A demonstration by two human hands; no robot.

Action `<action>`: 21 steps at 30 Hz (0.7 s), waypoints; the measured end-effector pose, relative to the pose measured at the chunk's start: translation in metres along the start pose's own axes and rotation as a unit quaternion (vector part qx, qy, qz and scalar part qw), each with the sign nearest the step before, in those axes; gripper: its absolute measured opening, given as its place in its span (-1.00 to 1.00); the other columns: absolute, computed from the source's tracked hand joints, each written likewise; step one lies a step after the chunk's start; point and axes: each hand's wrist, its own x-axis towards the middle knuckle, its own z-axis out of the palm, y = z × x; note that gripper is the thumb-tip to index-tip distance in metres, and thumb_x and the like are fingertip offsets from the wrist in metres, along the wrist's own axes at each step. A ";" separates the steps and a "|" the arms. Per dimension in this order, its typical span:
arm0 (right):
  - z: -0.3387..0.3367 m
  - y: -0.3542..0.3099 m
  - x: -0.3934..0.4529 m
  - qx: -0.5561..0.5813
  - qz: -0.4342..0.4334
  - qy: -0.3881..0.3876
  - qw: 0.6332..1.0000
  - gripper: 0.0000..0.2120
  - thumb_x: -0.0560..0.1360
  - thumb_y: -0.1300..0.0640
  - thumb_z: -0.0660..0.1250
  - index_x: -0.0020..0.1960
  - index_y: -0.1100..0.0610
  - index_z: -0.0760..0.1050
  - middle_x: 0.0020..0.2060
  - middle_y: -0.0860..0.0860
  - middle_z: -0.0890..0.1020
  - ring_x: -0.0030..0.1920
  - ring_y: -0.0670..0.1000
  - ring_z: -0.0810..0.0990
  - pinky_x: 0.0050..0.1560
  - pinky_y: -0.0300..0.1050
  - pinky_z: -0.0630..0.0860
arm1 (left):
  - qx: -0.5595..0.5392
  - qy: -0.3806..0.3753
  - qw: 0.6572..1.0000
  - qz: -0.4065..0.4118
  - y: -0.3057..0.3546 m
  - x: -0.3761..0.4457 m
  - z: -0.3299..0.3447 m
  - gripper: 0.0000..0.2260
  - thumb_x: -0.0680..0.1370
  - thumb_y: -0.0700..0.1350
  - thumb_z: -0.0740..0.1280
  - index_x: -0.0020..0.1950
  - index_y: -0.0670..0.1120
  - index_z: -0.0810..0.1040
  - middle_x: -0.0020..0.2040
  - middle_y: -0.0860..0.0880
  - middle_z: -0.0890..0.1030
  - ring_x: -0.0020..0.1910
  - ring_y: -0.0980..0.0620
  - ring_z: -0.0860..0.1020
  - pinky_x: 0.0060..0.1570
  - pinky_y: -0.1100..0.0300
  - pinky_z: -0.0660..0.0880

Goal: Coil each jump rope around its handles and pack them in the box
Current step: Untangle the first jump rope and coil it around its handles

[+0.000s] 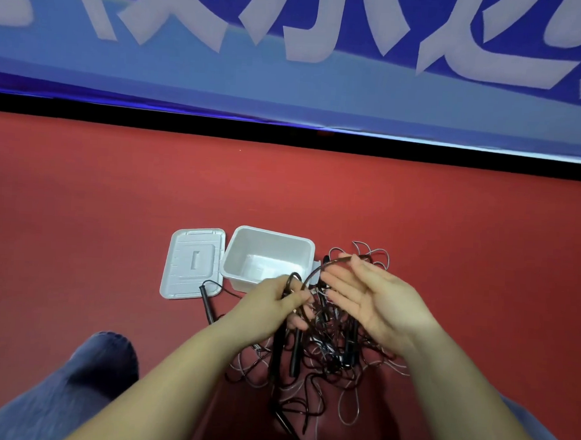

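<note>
A tangle of thin dark jump ropes (pixel 329 359) with black handles lies on the red floor in front of me. My left hand (pixel 274 306) grips a pair of black handles (pixel 287 351) together with a loop of cord. My right hand (pixel 369 298) is held flat with straight fingers, and a dark cord (pixel 327 265) arcs over its fingertips toward the left hand. The white box (pixel 247 248) stands open just beyond my hands and looks empty. Its white lid (pixel 192 265) lies flat to its left.
A single black handle (pixel 207 304) lies by the lid's near corner. My knee in blue trousers (pixel 82 377) is at the lower left. A blue banner (pixel 290 68) with white characters runs along the far edge of the red floor (pixel 81 209).
</note>
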 end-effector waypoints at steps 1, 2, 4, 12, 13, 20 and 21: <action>-0.002 0.003 0.001 -0.106 0.004 -0.005 0.994 -0.73 0.53 0.22 0.28 0.22 0.18 0.44 0.01 0.11 0.65 -0.05 -0.02 0.66 -0.10 -0.19 0.62 | -0.039 0.024 0.999 -0.013 0.001 0.001 -0.001 -0.89 0.61 -0.16 0.23 -0.10 -0.16 0.44 -0.21 -0.09 0.66 -0.31 0.00 0.63 -0.24 0.20 0.51; -0.006 0.010 0.002 -0.272 0.003 -0.005 0.962 -0.70 0.52 0.23 0.31 0.25 0.13 0.45 0.00 0.04 0.64 -0.07 -0.08 0.64 -0.08 -0.24 0.60 | -0.080 0.044 0.995 -0.029 0.003 0.002 -0.002 -0.90 0.61 -0.16 0.24 -0.09 -0.15 0.45 -0.23 -0.09 0.67 -0.32 0.00 0.64 -0.27 0.23 0.53; -0.013 0.027 0.006 -0.554 -0.004 -0.027 0.832 -0.68 0.49 0.17 0.35 0.24 0.02 0.50 0.05 -0.05 0.63 -0.01 -0.11 0.61 0.11 -0.18 0.53 | -0.150 0.060 0.985 -0.056 0.005 0.004 -0.006 -0.90 0.60 -0.15 0.25 -0.08 -0.15 0.49 -0.26 -0.08 0.68 -0.33 0.00 0.66 -0.30 0.24 0.58; -0.008 0.040 0.009 -0.568 -0.061 0.032 0.820 -0.81 0.53 0.05 0.30 -0.26 0.00 0.49 -0.38 -0.10 0.57 -0.40 -0.16 0.50 -0.27 -0.22 0.41 | -0.338 0.082 0.935 -0.063 0.013 0.007 -0.016 -0.83 0.63 -0.17 0.17 0.02 -0.18 0.54 -0.25 -0.08 0.69 -0.27 -0.01 0.67 -0.21 0.16 0.62; -0.006 0.037 0.009 -0.493 -0.047 0.044 0.868 -0.82 0.54 0.08 0.30 -0.24 0.02 0.49 -0.33 -0.08 0.60 -0.38 -0.16 0.56 -0.26 -0.21 0.47 | -0.317 0.078 0.944 -0.051 0.012 0.007 -0.017 -0.82 0.63 -0.15 0.17 0.05 -0.17 0.55 -0.18 -0.08 0.70 -0.19 0.00 0.68 -0.16 0.17 0.62; -0.001 0.011 0.003 -0.062 0.013 0.060 0.996 -0.88 0.55 0.20 0.24 -0.05 0.21 0.54 -0.19 0.16 0.69 -0.20 0.02 0.70 -0.27 -0.20 0.62 | 0.084 -0.057 0.995 -0.004 -0.011 0.002 -0.003 -0.86 0.59 -0.13 0.28 0.09 -0.02 0.60 0.07 0.02 0.65 0.09 0.09 0.59 0.23 0.19 0.43; -0.001 0.010 0.002 -0.032 0.013 0.058 0.998 -0.88 0.55 0.21 0.24 -0.04 0.23 0.54 -0.21 0.16 0.69 -0.20 0.03 0.70 -0.27 -0.20 0.62 | 0.057 -0.063 0.996 -0.016 -0.011 0.003 -0.002 -0.87 0.60 -0.15 0.27 0.05 -0.03 0.60 0.03 0.02 0.66 0.02 0.10 0.61 0.17 0.19 0.46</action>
